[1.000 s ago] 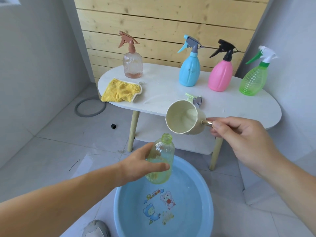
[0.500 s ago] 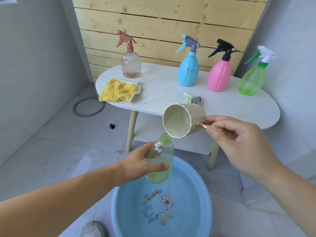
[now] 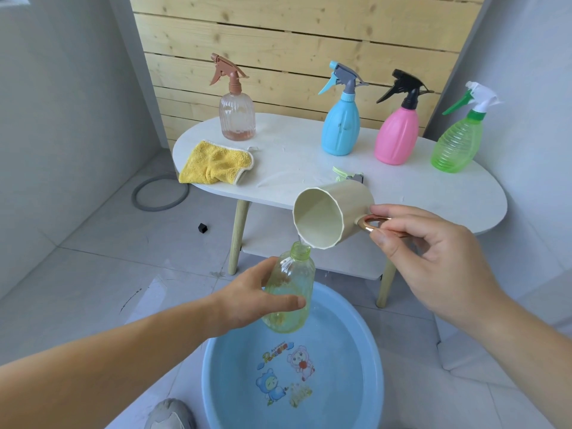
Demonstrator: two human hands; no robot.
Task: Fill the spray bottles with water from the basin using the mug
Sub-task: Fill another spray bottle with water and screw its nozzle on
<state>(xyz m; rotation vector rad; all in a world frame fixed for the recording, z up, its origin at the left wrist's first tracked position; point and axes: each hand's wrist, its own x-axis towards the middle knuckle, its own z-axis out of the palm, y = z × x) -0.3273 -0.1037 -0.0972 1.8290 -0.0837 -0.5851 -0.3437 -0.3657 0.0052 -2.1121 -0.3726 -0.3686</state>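
My left hand grips an uncapped light-green bottle above the blue basin, which holds water. My right hand pinches the copper handle of a cream mug. The mug is tipped steeply to the left, its lip just over the bottle's neck, and a thin stream of water runs into the opening. The bottle's green trigger head lies on the table behind the mug, mostly hidden by it.
On the white oval table stand a clear-pink spray bottle, a blue one, a pink one and a green one. A yellow cloth lies at the table's left edge. A grey ring lies on the tiled floor.
My right hand has tipped the mug further over and lowered its lip to the bottle's mouth; water now pours in. My left hand has kept the bottle still.
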